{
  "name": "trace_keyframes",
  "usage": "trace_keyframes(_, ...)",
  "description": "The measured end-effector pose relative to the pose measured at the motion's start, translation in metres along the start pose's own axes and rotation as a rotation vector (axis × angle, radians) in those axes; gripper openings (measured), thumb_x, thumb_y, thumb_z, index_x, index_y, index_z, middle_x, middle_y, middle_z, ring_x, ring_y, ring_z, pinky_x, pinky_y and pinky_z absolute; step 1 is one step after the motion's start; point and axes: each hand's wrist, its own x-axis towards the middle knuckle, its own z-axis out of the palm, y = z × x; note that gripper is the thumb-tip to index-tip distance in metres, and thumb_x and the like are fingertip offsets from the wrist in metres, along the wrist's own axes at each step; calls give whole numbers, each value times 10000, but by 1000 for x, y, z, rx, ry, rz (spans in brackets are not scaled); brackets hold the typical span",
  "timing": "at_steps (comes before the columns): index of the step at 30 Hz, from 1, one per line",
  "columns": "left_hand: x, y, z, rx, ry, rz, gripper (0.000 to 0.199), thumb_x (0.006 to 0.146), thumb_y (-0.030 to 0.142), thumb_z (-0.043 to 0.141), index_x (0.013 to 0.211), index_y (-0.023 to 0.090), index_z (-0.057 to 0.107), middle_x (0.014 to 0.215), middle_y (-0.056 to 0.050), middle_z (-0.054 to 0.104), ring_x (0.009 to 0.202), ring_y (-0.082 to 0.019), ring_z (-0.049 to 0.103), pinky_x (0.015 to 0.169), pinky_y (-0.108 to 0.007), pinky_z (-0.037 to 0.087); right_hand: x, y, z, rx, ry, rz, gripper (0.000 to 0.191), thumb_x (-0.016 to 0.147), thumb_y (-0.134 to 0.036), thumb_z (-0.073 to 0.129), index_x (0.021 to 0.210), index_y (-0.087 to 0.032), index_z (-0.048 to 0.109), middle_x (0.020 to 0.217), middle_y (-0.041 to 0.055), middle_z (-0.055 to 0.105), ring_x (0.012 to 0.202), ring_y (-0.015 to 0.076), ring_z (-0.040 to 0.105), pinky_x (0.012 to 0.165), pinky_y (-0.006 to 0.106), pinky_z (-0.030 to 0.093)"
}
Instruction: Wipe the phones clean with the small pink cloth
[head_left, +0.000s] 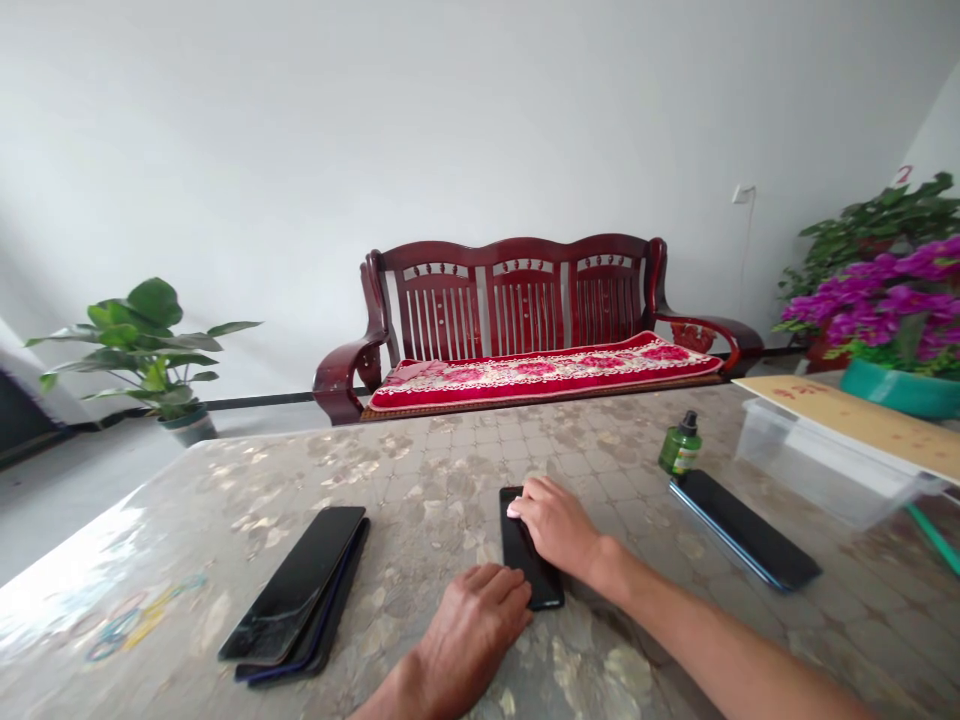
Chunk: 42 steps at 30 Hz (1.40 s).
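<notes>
A black smartphone [532,555] lies face up on the table in front of me. My left hand [476,625] is bent over its lower left edge, with the fingertips close together against the phone. Over the upper part of the screen is my right hand [556,520], its fingers closed and pressed down. A small whitish wad [514,509] shows at those fingertips; its kind cannot be made out. To the left, several dark phones [300,590] are stacked unevenly. On the right lies a stack of phones [746,530] with a dark screen on top and light blue edges.
A green bottle [680,445] with a black cap stands behind the right phones. Beside it is a clear plastic bin [817,465] under a tan board [862,420], near a teal flowerpot [900,388]. Coloured rubber bands [139,620] lie at left. Beyond the table [420,470] stands a wooden bench [525,300].
</notes>
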Motion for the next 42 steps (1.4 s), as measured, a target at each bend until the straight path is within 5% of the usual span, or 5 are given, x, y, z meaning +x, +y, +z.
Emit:
trace_keyframes(12, 0, -2, 7, 0, 106, 38, 175, 963, 193, 553, 789, 194, 557, 774, -3, 629, 684, -182, 619, 631, -277, 498, -40, -2, 8, 96, 51, -189, 252, 974, -147, 476, 951, -230, 713, 931, 39, 604, 919, 177, 523, 799, 280, 399)
trace_keyframes(21, -2, -4, 7, 5, 134, 58, 149, 992, 214, 509, 867, 194, 588, 796, -14, 644, 720, -181, 642, 652, -268, 501, 7, 12, 7, 26, 70, 15, 229, 960, -151, 523, 910, -214, 737, 896, 48, 623, 867, 170, 548, 806, 290, 423)
trace_keyframes(29, -2, -3, 8, 9, 118, 51, 186, 954, 175, 556, 770, 197, 544, 757, -2, 625, 663, -189, 607, 602, -286, 481, -39, 5, 13, 111, 84, -227, 248, 966, -134, 476, 968, -227, 706, 924, 40, 597, 914, 176, 525, 807, 283, 409)
trace_keyframes(38, -1, -5, 6, 13, 137, 47, 171, 1004, 204, 487, 875, 195, 598, 783, -14, 640, 716, -163, 641, 670, -244, 509, 22, 8, 14, 20, 68, -57, 251, 973, -177, 500, 906, -224, 737, 900, 45, 617, 899, 172, 542, 793, 274, 401)
trace_keyframes(42, -1, -7, 7, 4, 97, 37, 137, 973, 175, 529, 852, 196, 589, 794, -8, 646, 706, -177, 641, 649, -263, 512, 9, -1, 13, 28, 53, -103, 252, 956, -153, 498, 910, -228, 734, 916, 46, 614, 931, 179, 529, 799, 274, 393)
